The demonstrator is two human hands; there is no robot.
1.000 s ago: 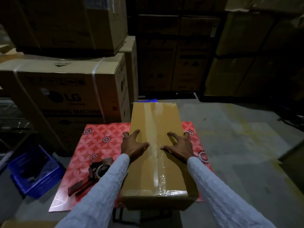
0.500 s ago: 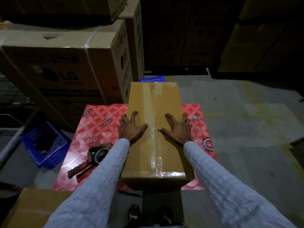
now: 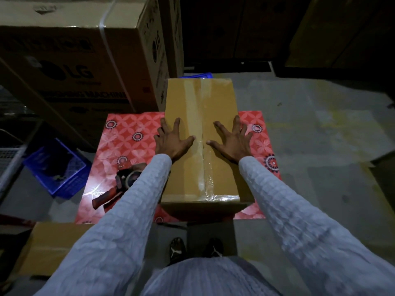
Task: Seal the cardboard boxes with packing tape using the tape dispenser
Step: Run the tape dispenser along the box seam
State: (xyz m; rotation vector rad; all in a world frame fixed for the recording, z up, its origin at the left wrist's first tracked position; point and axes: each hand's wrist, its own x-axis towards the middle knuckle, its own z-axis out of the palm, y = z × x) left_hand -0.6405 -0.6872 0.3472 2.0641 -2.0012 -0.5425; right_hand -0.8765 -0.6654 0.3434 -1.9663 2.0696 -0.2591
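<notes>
A long cardboard box point(image 3: 201, 142) lies lengthwise on a red patterned surface point(image 3: 132, 135), its top seam covered by a strip of clear packing tape point(image 3: 201, 116) that runs down the middle and wraps over the near end. The left hand point(image 3: 171, 139) and the right hand point(image 3: 232, 142) both lie flat on the box top, one on each side of the tape, fingers spread and straight, thumbs pointing inward toward the seam; neither grip closes on anything. The tape dispenser point(image 3: 119, 184) lies on the surface to the left of the box, apart from both hands, partly hidden by the left sleeve. A blue crate point(image 3: 55, 167) sits on the floor farther left, and large printed cartons point(image 3: 74, 60) stand behind.
</notes>
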